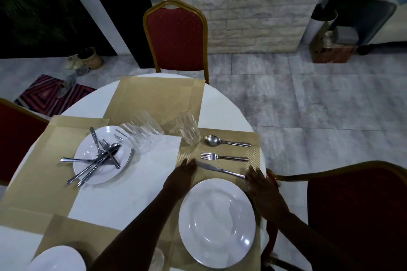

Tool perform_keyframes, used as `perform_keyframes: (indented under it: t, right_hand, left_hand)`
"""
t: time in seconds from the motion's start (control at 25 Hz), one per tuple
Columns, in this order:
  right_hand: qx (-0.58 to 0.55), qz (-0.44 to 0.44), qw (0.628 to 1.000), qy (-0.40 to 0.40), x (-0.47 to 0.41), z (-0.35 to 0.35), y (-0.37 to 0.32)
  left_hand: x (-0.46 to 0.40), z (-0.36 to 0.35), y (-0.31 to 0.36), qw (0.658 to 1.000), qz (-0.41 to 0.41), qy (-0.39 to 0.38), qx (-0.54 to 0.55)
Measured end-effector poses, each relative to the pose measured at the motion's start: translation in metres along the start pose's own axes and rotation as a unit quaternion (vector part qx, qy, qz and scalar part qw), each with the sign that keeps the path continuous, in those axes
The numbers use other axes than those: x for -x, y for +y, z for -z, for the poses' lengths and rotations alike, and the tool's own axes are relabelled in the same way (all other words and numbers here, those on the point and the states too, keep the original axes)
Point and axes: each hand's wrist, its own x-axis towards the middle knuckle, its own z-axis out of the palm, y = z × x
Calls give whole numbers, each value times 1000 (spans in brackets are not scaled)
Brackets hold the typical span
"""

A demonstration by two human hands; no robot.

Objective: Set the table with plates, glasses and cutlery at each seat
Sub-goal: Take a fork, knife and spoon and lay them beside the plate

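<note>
Both hands, left [186, 169] and right [258, 179], are lying flat and released at either end of the knife [220, 169], which is stretching crosswise just beyond the plate [217, 222].

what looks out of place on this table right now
The far-left plate holds a loose, crossed heap of cutlery, and a stack of glasses lies tipped on its side beside it. These look like supplies not yet laid out. By the right seat, the knife sits slightly askew.
</note>
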Motion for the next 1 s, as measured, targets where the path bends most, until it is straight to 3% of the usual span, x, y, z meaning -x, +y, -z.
perform_keyframes:
  t: [0.12, 0.32, 0.56, 1.0]
  right_hand:
    - [-43, -8, 999, 6, 14, 3, -2]
    - [-43, 3, 999, -3, 15, 12, -8]
    - [-53, 12, 998, 21, 18, 5, -12]
    - [-39, 43, 998, 15, 13, 5, -8]
  left_hand:
    - [7, -10, -5, 997, 16, -67, 18]
    - [1, -13, 1, 1000, 8, -7, -12]
    - [0, -16, 4, 995, 26, -83, -42]
    - [9, -18, 1, 995, 44, -85, -5]
